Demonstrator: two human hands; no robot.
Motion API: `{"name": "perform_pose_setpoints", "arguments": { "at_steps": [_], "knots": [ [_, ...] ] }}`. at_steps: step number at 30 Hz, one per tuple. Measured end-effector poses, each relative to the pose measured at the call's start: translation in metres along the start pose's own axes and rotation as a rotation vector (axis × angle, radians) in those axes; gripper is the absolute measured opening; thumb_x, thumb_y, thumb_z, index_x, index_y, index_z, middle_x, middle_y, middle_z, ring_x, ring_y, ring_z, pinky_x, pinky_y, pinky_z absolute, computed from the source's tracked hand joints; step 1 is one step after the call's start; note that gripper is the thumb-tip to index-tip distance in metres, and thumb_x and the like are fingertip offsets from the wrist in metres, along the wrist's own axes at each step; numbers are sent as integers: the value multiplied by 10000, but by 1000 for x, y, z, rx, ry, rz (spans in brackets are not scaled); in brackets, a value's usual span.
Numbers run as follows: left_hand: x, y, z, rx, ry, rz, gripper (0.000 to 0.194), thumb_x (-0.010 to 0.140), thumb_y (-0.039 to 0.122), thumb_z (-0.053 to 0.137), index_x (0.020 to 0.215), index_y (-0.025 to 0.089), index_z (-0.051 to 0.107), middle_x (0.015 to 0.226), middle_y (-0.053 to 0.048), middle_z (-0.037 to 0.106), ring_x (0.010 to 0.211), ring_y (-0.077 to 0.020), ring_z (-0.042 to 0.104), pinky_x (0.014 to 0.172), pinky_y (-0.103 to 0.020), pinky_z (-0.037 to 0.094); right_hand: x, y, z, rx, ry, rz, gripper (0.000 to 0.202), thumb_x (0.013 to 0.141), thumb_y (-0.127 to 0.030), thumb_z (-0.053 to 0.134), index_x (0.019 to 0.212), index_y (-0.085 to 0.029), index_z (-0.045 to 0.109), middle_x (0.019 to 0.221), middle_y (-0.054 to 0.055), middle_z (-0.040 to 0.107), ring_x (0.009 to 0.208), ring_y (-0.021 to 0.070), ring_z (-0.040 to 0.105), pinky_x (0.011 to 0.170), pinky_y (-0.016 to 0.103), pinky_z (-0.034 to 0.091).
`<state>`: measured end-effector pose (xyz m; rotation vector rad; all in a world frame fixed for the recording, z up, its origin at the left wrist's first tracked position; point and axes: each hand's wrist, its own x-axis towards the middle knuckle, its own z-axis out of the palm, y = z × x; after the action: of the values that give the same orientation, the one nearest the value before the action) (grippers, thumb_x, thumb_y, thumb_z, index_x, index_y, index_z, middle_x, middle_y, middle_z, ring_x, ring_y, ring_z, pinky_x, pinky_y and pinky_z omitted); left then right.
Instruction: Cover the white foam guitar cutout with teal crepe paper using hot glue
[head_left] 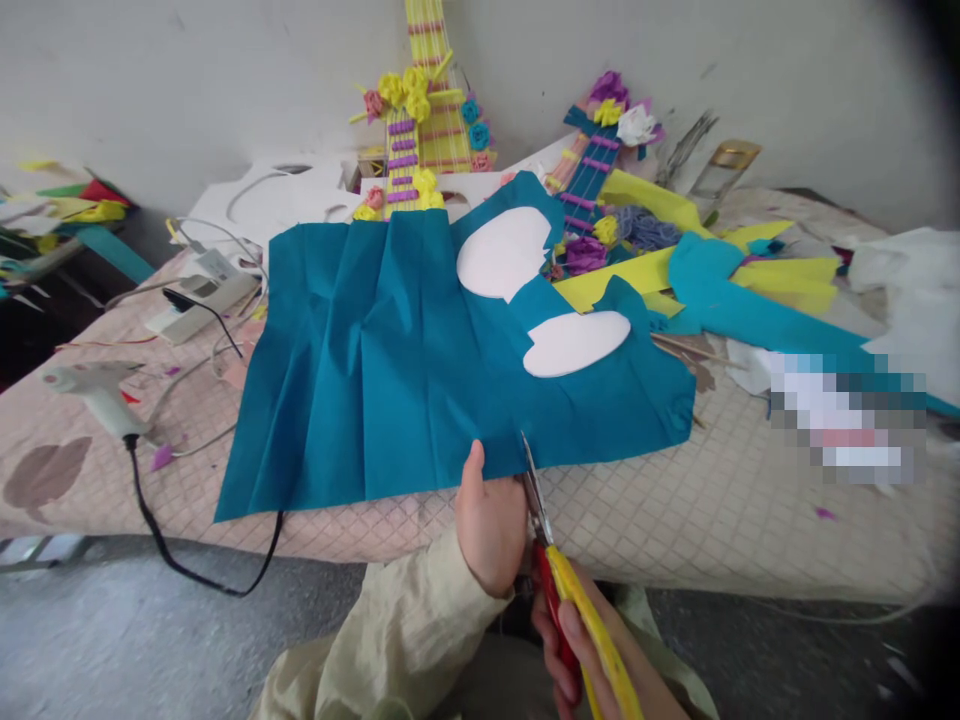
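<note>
A large creased sheet of teal paper or fabric (405,350) lies along the table's front edge. My left hand (491,530) grips its near edge, thumb on top and fingers hidden underneath. Two white oval cutouts with jagged notches rest on the sheet: a larger upper cutout (499,255) and a smaller lower cutout (581,343). In my right hand (586,645) is a pair of scissors (574,585) with red and yellow handles. Its blades meet the sheet's near edge, just right of my left hand, with one blade above the sheet.
A hot glue gun (97,395) and a power strip (199,305) with cables are at the left. Behind the sheet stand flower-trimmed toy string instruments (426,130). Yellow strips (622,280), yarn (649,228) and teal scraps (780,305) crowd the right side.
</note>
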<state>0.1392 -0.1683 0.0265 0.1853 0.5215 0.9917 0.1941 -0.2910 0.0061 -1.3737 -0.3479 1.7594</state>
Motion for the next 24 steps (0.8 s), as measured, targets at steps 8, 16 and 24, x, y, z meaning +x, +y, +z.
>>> {"name": "perform_pose_setpoints", "arguments": {
  "at_steps": [8, 16, 24],
  "knots": [
    [1, -2, -2, 23, -11, 33, 436, 887, 414, 310, 1229, 224, 501, 1235, -34, 556, 1173, -202, 475, 1033, -338, 329, -10, -12, 3, -79, 24, 8, 535, 614, -692, 560, 886, -241, 468, 562, -54, 439, 417, 77, 421, 437, 220, 450],
    [0, -2, 1, -18, 80, 65, 411, 894, 356, 332, 1241, 199, 487, 1261, -38, 534, 1216, -175, 427, 1047, -301, 310, -4, -5, 6, -190, 36, -6, 581, 644, -763, 436, 841, -218, 404, 523, -91, 394, 355, 32, 364, 363, 154, 371],
    [0, -1, -2, -67, 17, -28, 443, 894, 406, 290, 1209, 202, 525, 1260, -29, 534, 1218, -192, 423, 1056, -321, 301, -3, -6, 5, -130, -44, 11, 544, 676, -745, 417, 809, -218, 401, 543, -78, 405, 370, 35, 381, 383, 160, 380]
  ]
}}
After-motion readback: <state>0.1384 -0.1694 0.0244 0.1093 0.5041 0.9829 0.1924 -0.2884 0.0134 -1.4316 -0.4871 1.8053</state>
